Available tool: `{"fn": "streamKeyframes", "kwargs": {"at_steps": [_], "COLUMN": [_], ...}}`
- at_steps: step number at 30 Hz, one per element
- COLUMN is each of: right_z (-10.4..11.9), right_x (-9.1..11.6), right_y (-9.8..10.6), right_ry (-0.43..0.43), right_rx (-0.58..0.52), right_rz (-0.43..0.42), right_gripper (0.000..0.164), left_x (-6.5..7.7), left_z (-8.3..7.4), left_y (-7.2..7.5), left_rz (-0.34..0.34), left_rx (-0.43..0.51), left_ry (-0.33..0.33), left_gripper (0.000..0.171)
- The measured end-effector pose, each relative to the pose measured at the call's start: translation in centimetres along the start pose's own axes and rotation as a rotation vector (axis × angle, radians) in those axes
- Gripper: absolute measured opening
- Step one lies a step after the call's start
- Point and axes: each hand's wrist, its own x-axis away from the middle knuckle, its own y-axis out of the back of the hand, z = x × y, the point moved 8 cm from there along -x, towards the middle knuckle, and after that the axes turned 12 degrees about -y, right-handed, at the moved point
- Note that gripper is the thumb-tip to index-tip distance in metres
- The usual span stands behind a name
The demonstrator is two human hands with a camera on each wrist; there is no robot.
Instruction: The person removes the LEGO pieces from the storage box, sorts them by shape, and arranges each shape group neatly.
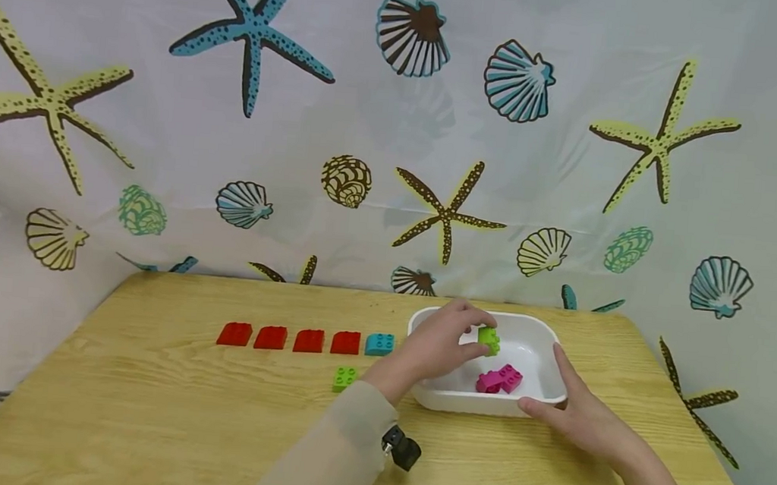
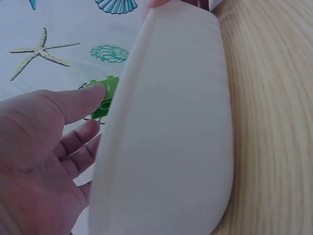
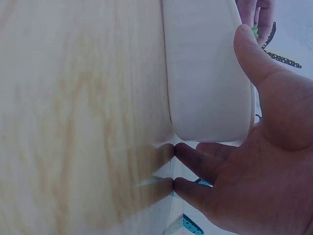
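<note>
My left hand (image 1: 437,340) pinches a lime-green toy building block (image 1: 488,340) between thumb and fingers, above the inside of a white plastic bin (image 1: 532,326). In the left wrist view the green block (image 2: 105,96) shows its studs, partly hidden behind the thumb and the bin's wall (image 2: 168,122). Two magenta blocks (image 1: 499,378) lie against each other on the bin's floor. At the bin's right front corner is my right hand (image 1: 583,418), its thumb on the front rim and its fingers along the right side. Two of its fingertips (image 3: 180,185) touch the wooden tabletop.
Left of the bin, several red blocks (image 1: 271,337) and a blue block (image 1: 379,344) form a spaced row on the wooden table (image 1: 143,406). Another lime-green block (image 1: 344,378) sits in front of the blue one. A curtain (image 1: 384,128) printed with sea stars and shells hangs behind.
</note>
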Motion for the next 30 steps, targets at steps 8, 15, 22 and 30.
{"fn": "streamKeyframes", "kwargs": {"at_steps": [8, 15, 22, 30], "right_z": [0.0, 0.0, 0.2, 0.5], "right_x": [0.1, 0.1, 0.2, 0.4], "right_y": [-0.1, 0.0, 0.1, -0.1], "right_ry": [-0.011, -0.002, 0.014, 0.044], "right_rx": [0.004, 0.014, 0.025, 0.039], "right_rz": [-0.001, -0.008, -0.014, -0.020], "right_gripper": [0.122, 0.123, 0.123, 0.122], "left_x": [1.9, 4.0, 6.8, 10.7], "left_z": [-0.8, -0.5, 1.3, 3.5], "left_y": [2.4, 4.5, 6.3, 8.7], "left_rz": [-0.075, -0.100, -0.127, -0.176], "left_rx": [-0.005, -0.002, 0.013, -0.016], "left_ry": [-0.042, -0.062, 0.029, 0.105], "left_gripper": [0.038, 0.035, 0.036, 0.033]}}
